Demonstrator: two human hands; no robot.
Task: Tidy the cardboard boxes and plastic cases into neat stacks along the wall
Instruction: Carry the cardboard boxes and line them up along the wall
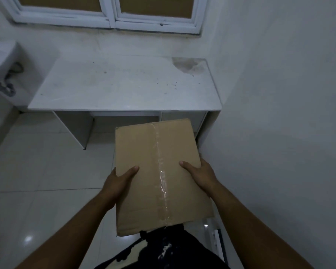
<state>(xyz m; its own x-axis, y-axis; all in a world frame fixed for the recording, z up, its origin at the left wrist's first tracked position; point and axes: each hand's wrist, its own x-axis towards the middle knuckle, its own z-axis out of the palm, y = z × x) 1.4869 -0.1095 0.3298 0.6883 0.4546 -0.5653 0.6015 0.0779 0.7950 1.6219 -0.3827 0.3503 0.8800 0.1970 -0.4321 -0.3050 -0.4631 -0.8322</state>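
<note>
Head view looks down on a flat brown cardboard box (140, 150), sealed along its length with a strip of clear tape (162, 171). It is up in the air in front of the person's body, above the pale glossy tiled floor (37, 171), with its far end pointing at the front edge of the white table (124, 88).

2 hands carry it. The left hand (120, 180) grips the left edge with the thumb laid flat on top, and the right hand (201, 175) grips the right edge the same way. The fingers of both go under the box and are hidden. Both bare forearms run in from the lower corners.

Under the near end of the box shows dark clothing with pale flecks (163, 251).

The table stands against the far wall, its right end up against the white side wall (279, 113). Its top is dusty and speckled, with a brownish stain (186, 65) at the far right corner, and open bays show below it. Above it sits a white-framed window (113, 20). At the far left is a white wall basin (0, 57) with grey pipes (7, 85) beneath.
</note>
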